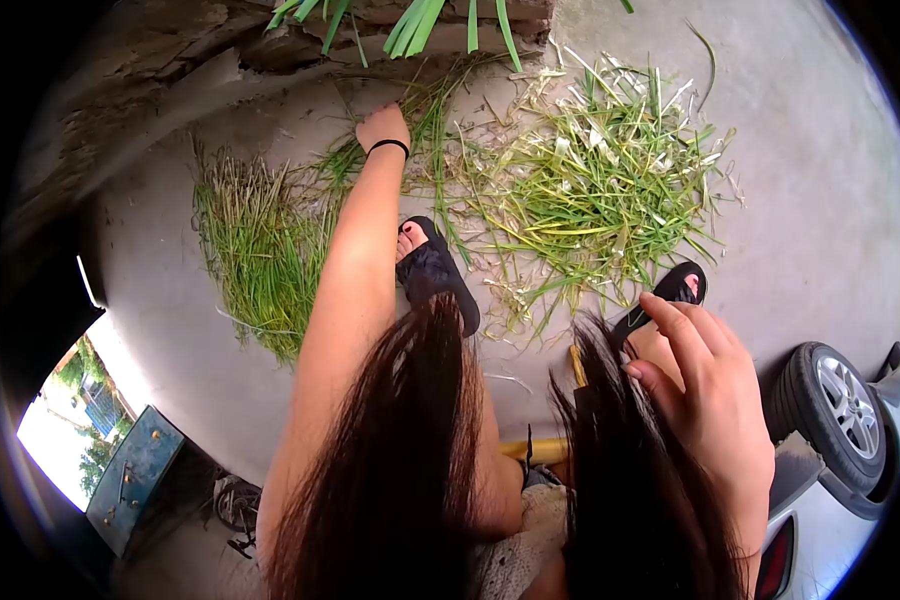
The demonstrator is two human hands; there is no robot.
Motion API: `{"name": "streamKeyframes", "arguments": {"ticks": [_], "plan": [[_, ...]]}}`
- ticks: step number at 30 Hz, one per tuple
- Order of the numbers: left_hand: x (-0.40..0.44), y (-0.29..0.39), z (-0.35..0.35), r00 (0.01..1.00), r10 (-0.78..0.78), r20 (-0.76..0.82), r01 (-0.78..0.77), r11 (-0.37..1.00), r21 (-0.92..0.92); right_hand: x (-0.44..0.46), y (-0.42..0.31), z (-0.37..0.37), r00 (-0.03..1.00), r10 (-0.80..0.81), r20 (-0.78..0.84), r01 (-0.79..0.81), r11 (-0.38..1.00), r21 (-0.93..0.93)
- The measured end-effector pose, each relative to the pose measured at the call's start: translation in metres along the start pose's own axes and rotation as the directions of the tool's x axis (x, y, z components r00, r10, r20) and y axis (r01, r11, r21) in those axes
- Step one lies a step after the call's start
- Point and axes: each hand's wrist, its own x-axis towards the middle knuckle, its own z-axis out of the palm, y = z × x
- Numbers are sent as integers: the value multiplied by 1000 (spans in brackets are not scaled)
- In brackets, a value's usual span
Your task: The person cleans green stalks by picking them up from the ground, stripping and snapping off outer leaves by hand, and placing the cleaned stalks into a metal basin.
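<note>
My left hand (384,127), with a black band at its wrist, reaches down to green stalks (432,115) on the floor near the stone ledge. Its fingers are curled closed, and what they hold, if anything, is hidden. My right hand (698,375) is raised above my right foot, with thumb and fingers apart and nothing visible between them. To the left of my left arm lies a bundle of grass-like stalks (260,240) set side by side. A loose heap of green and pale leaves (610,180) is spread on the floor beyond my feet.
The stone ledge (210,80) runs along the upper left, with long green leaves (415,28) hanging over it. My feet in black sandals (440,265) flank the heap's near side. A car wheel (842,412) is at the right, and a dark green panel (138,470) at the lower left.
</note>
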Motion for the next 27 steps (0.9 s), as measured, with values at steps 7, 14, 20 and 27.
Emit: {"name": "streamKeyframes", "arguments": {"ticks": [7,14,20,27], "plan": [[-52,-32,3,988,92,-120,-137,880,-455,-8,-1,1,998,-50,-32,49,998,-25],[-186,-50,-106,946,323,8,-82,266,-961,-32,-7,0,961,-187,-205,196,980,25],[-301,3,-226,811,577,-100,-116,-9,-993,-29,-6,-11,952,143,-271,41,818,574],[-370,50,-287,709,705,20,217,-191,-957,-52,10,-48,941,131,-313,236,409,881]]}}
